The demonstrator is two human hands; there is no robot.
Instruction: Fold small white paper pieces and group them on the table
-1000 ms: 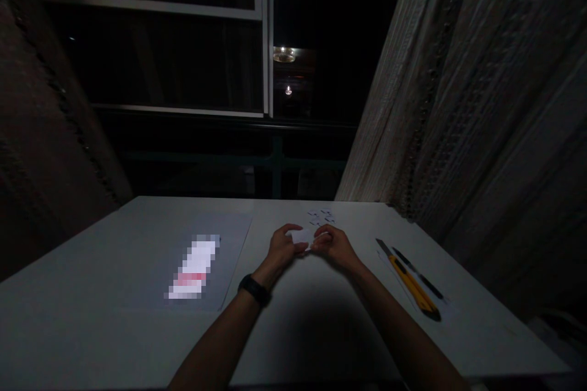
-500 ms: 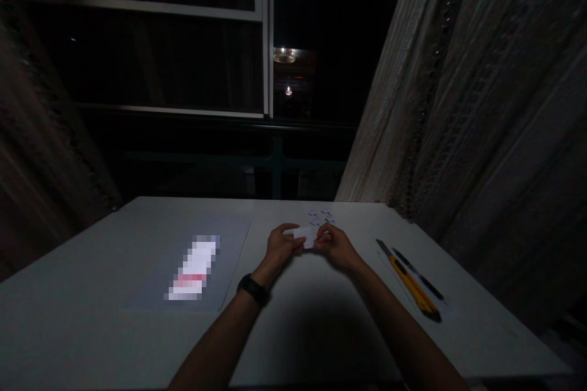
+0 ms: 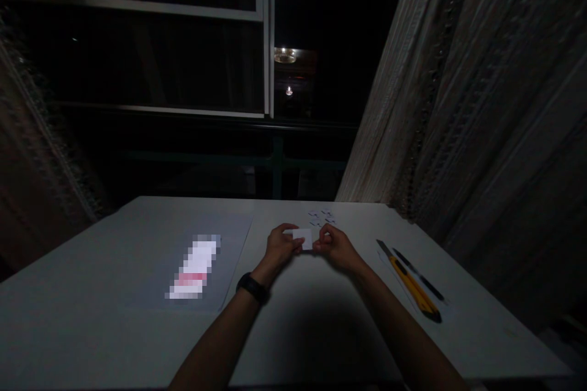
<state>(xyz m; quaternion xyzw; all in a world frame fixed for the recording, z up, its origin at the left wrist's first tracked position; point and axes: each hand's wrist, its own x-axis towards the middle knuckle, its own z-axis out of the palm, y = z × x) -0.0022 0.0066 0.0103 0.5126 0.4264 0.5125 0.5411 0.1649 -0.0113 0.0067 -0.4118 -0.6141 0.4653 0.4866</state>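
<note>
A small square piece of white paper is held up over the middle of the table. My left hand pinches it from the left, thumb across its front. My right hand is at its lower right corner, fingers curled and pinched together; the tips meet the paper's edge. Just beyond my hands lie several small paper pieces with dark marks, set in a loose group. A black band circles my left wrist.
A lit, blurred-out screen lies on a large pale sheet at left. To the right are a yellow box cutter, blade out, and a dark pen on the white table. Curtains flank the window behind.
The white paper has turned slightly and shows its face more squarely, its right edge less covered by my right fingers. Both hands stay almost in place.
</note>
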